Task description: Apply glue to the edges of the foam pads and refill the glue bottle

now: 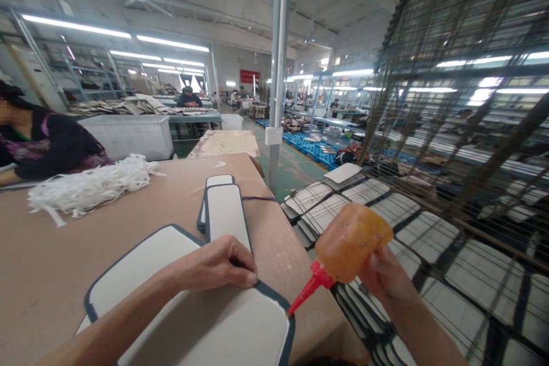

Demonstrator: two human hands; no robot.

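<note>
My right hand (384,274) grips an orange squeeze bottle (349,240), tilted so that its red nozzle (304,291) points down and left. The nozzle tip touches the dark edge of a white panel (240,320) near its rounded corner. A pale line, perhaps glue, runs along that edge. With fingers curled, my left hand (227,266) pinches the same panel's far dark border. Another white panel with a dark rim (150,257) lies partly beneath it. Just beyond my left hand are narrow white strips with dark rims (225,206), stacked together.
A brown-covered table (171,183) carries a heap of white strips (94,186). To the right, wire racks (429,200) hold several similar panels. A metal post (277,68) stands past the table's far edge. Another person (55,137) sits at the left.
</note>
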